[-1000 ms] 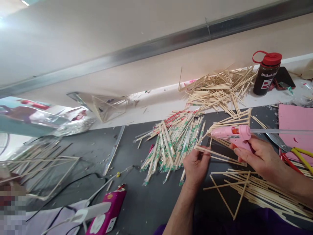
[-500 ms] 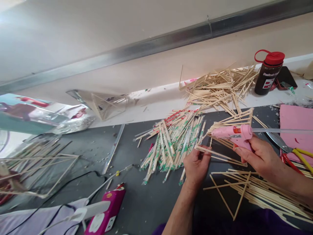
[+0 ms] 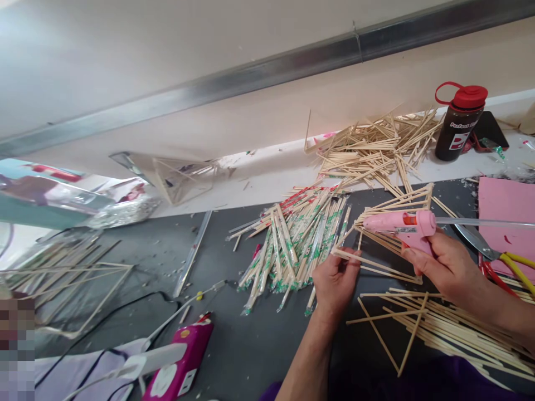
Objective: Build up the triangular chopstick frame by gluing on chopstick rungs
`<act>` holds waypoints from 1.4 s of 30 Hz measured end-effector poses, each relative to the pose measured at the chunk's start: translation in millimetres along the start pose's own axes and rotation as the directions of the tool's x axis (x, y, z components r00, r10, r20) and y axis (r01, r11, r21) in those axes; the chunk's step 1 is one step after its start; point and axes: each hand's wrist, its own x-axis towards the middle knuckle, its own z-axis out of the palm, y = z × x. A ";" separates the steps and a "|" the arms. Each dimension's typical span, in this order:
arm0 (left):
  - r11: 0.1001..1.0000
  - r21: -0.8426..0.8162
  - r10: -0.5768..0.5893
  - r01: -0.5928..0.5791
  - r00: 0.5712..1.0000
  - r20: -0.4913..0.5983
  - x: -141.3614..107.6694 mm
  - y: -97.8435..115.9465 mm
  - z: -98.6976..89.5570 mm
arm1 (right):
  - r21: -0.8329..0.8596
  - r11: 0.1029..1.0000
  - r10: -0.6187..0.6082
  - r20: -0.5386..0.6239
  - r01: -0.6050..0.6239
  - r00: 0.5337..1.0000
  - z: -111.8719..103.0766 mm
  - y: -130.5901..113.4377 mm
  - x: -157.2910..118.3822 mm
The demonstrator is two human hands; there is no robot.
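Note:
My right hand (image 3: 443,262) is closed around the handle of a pink hot glue gun (image 3: 397,223), with a clear glue stick (image 3: 480,221) jutting from its back. The gun's nozzle points left at a corner of a frame of wooden chopsticks (image 3: 384,267). My left hand (image 3: 336,281) pinches the frame's near left corner between thumb and fingers. Behind the gun, more joined sticks meet at an upper corner (image 3: 428,192). Loose chopsticks (image 3: 443,323) lie below my right hand, some crossing each other.
Wrapped chopsticks (image 3: 292,245) lie left of my hands, and a heap of bare chopsticks (image 3: 376,145) sits behind. A red-lidded bottle (image 3: 457,125), yellow-handled cutters (image 3: 518,270) and a pink sheet (image 3: 507,217) are at right. A magenta power strip (image 3: 184,356) and cables lie left. Another stick frame (image 3: 104,301) stands far left.
The glue gun has shifted slightly to the right, its nozzle drawing back a little from the corner. My left hand stays on the frame.

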 end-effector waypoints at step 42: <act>1.000 -0.002 0.011 -0.011 1.000 0.009 -0.6 -1.4 -0.4 | -0.046 0.986 -0.163 -0.023 0.162 0.986 15.8 10.8 -2.2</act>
